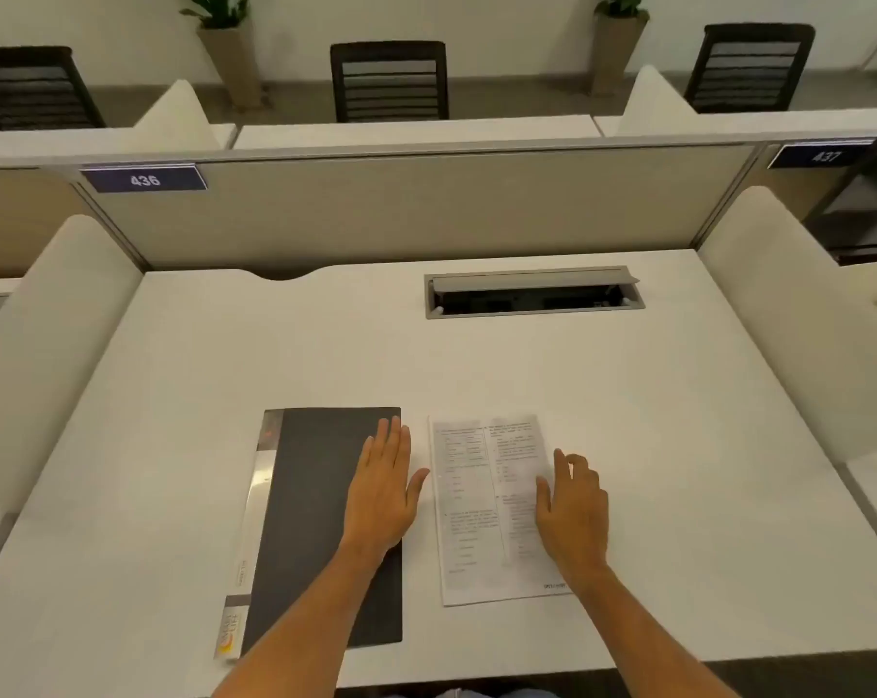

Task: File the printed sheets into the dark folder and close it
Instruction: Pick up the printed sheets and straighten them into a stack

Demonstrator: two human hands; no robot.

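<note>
A dark grey folder (310, 501) lies closed on the white desk, its pale labelled spine on the left. My left hand (383, 488) rests flat on the folder's right edge, fingers stretched out and close together. Right of the folder lie the printed sheets (482, 501), a white stack with two columns of text facing up. My right hand (572, 511) sits on the sheets' right edge with fingers slightly curled and spread, gripping nothing.
The white desk (678, 445) has an open cable tray (532, 294) at the back right. A beige partition (401, 209) closes the back, with padded side dividers left and right. Black chairs and potted plants stand beyond.
</note>
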